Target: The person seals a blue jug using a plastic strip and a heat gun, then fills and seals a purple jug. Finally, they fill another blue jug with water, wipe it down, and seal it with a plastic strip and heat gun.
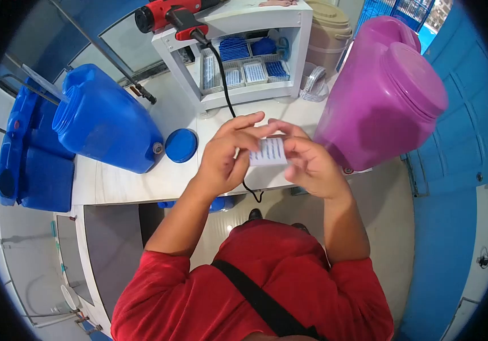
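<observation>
A small white sheet with rows of blue printed marks, like a label sheet (269,151), is held up between my hands over the counter's front edge. My left hand (227,152) is closed on its left side, with the fingers bent across the top. My right hand (315,165) is at the right edge, its fingers curled against the sheet and its thumb lower and slightly blurred. The fingertips of both hands come close together above the sheet. Beyond my hands, a black cord (225,85) hangs down from a red and black heat gun (182,21).
The white shelf (232,102) holds baskets of blue and white pieces (254,72). A blue jug (110,122) and blue cap (181,145) are left; a large purple jug (369,102) is right. Clear tape rolls (314,85) and a beige bucket (328,34) sit behind.
</observation>
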A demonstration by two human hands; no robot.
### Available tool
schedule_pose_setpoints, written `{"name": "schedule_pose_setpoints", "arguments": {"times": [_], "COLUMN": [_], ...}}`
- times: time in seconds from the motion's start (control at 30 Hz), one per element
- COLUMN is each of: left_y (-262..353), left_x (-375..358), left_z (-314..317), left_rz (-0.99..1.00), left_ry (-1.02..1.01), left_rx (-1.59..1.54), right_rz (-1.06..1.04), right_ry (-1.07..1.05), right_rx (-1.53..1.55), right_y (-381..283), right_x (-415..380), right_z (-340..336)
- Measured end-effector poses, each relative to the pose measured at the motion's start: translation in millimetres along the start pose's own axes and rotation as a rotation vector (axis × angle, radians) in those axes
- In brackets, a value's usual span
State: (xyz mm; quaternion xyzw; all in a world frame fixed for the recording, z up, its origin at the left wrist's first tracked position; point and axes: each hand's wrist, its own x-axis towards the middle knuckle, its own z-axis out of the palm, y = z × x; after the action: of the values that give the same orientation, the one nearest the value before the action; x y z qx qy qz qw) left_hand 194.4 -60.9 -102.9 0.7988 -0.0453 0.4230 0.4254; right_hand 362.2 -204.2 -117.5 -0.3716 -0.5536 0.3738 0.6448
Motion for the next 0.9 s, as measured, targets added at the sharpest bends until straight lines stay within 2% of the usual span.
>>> {"name": "schedule_pose_setpoints", "arguments": {"times": [0.07,0.1,0.13,0.2,0.23,0.27,0.33,0.4,0.47,0.5,0.57,0.6,0.67,0.7,0.73,0.8,0.83,0.9], "left_y": [14.3,13.6,12.7,14.1,21.1,23.6,27.4,21.5,15.0,20.0,5.3,0.8,21.1,18.5,15.6,20.2,20.7,14.6], "left_x": [8.7,5.5,-0.5,-8.7,-3.9,-3.0,-4.3,-9.9,-19.0,-16.4,-30.1,-32.0,-23.4,-27.2,-31.5,-26.5,-26.1,-30.8], "left_z": [-7.6,-9.2,-10.6,-14.7,-15.3,-16.4,-20.2,-27.4,-38.4,-39.6,-45.8,-49.5,-38.1,-39.6,-41.4,-46.2,-48.2,-52.5], "left_rz": [0.129,0.131,-0.151,-0.703,-0.707,-0.707,-0.849,-0.872,-0.929,-0.944,-0.907,-0.870,-0.842,-0.828,-0.816,-0.793,-0.774,-0.744], "left_ry": [-0.135,-0.129,-0.004,0.245,0.262,0.269,0.256,0.244,0.289,0.374,0.384,0.377,0.525,0.439,0.353,0.371,0.393,0.425], "left_rx": [0.464,0.467,0.316,-0.007,-0.254,-0.249,-0.700,-0.641,-0.744,-0.768,-0.688,-0.608,-0.573,-0.494,-0.416,-0.507,-0.599,-0.558], "right_rz": [0.049,-0.028,-0.035,-0.118,-0.178,-0.183,-0.330,-0.410,-0.411,-0.418,-0.361,-0.377,-0.005,0.051,0.049,0.142,0.114,0.141], "right_ry": [0.193,0.238,0.233,0.190,0.133,0.128,-0.115,-0.164,-0.182,-0.193,-0.099,-0.103,0.245,0.213,0.214,0.172,0.224,0.215], "right_rx": [-0.277,-0.614,-0.616,-1.258,-1.343,-1.339,-1.545,-1.547,-1.489,-1.484,-1.042,-1.044,-0.750,-0.531,-0.532,-0.350,-0.330,-0.297], "right_y": [-2.7,-14.0,-27.7,-48.0,-48.6,-46.0,-39.3,-21.9,-12.2,-10.9,-10.3,-9.9,-7.9,4.6,8.9,13.9,17.0,18.6], "right_x": [8.6,16.3,23.9,38.7,45.3,50.1,57.1,58.2,59.5,60.3,64.0,68.4,72.6,77.9,82.6,90.7,92.2,91.4], "right_z": [9.1,11.2,16.1,30.0,37.1,45.2,61.7,69.1,73.9,74.3,72.7,74.4,77.6,72.5,68.4,62.1,62.4,60.5]}}
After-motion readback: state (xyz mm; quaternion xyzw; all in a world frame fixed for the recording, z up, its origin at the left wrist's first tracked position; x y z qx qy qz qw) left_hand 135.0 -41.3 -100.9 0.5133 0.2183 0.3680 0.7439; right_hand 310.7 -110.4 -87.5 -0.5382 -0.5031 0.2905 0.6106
